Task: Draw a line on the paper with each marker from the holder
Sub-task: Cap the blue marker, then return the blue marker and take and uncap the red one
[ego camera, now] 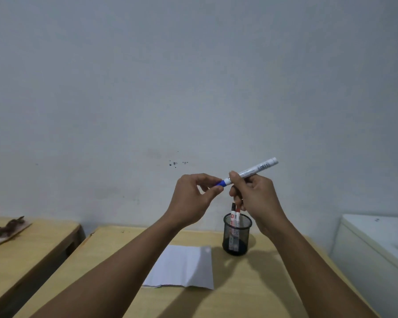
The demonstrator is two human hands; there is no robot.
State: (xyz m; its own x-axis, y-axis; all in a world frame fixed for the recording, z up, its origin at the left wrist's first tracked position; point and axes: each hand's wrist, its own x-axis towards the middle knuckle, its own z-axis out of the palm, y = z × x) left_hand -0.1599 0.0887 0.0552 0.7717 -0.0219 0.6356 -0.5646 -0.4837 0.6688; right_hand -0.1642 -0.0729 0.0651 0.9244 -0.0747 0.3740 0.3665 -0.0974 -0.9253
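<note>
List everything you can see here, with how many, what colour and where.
Marker in hand: one, white barrel, blue cap, held up in front of the wall.
Markers in holder: two, one dark cap, one red cap, standing upright.
Holder: one, black mesh, on the desk right of the paper.
Paper: one, white, flat on the desk.
Desk: one, light wood, centre.
Second desk: one, light wood, left.
Cabinet: one, white, right.
Left hand: pinching the blue cap.
Right hand: gripping the barrel.
</note>
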